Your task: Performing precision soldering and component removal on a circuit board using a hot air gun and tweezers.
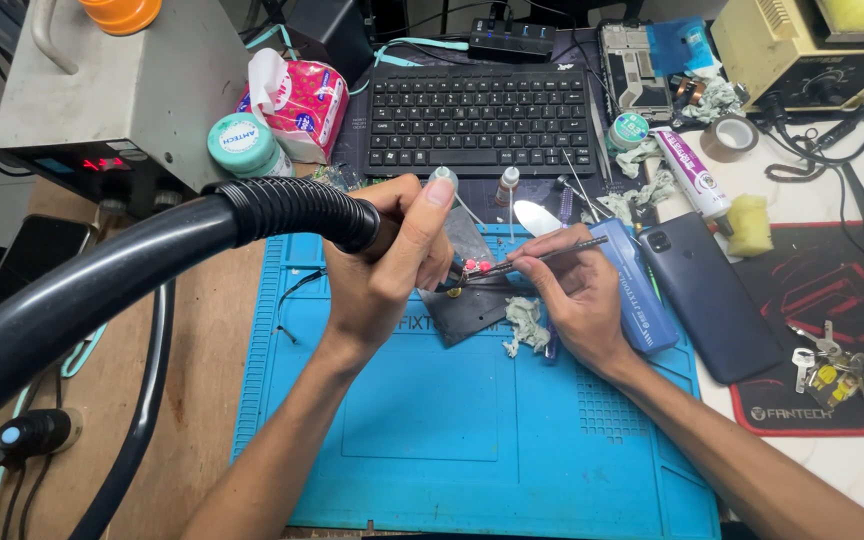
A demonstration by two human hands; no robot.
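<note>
Left hand [392, 265] clamped round the hot-air nozzle [352, 222], aiming at frame centre; right hand [577, 290] pinching tweezers [542, 258] to steady the small part [462, 275] over the blue mat [432, 430].

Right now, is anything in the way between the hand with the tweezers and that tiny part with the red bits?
Nothing visible blocks it. The right hand holds the tweezers with their tips already at the small part. The left hand, gripping the black hose nozzle, comes in from the other side.
</note>
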